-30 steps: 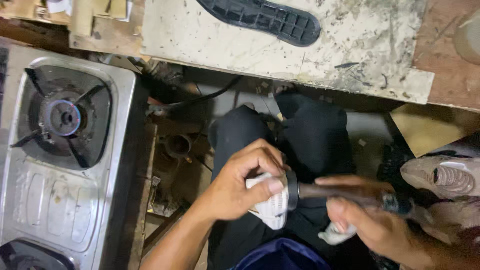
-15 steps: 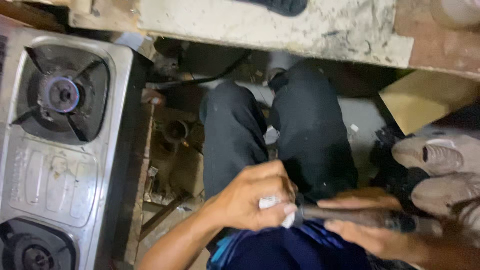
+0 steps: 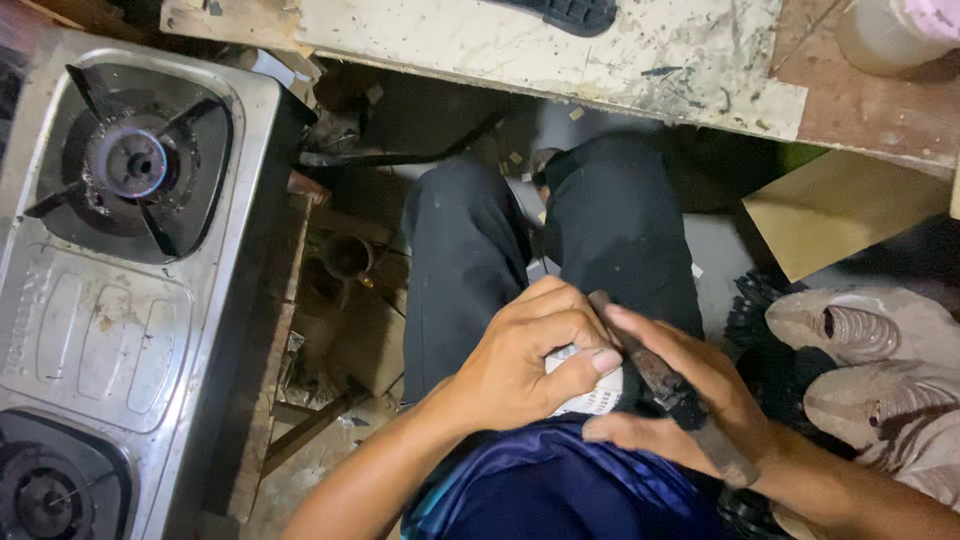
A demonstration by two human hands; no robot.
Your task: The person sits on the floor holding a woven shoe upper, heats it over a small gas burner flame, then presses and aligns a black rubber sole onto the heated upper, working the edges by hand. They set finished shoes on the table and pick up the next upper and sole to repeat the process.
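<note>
My left hand [image 3: 525,358] is curled around a white shoe part [image 3: 588,388] held over my lap, thumb pressed on its top. My right hand [image 3: 680,405] grips a dark, worn tool [image 3: 668,392] with a long handle, its tip laid against the white piece. Both hands touch each other above my black trousers [image 3: 470,260]. Most of the white piece is hidden by my fingers.
A steel two-burner gas stove [image 3: 110,280] stands at the left. A stained workbench edge [image 3: 560,50] with a black sole [image 3: 565,12] runs across the top. Grey shoes [image 3: 860,360] lie at the right, a tan board [image 3: 835,205] beside them. Scrap clutter fills the floor gap.
Both hands pulled closer to my body with the white piece and tool. The tool turned from lying level to slanting down to the right, and the view shifted.
</note>
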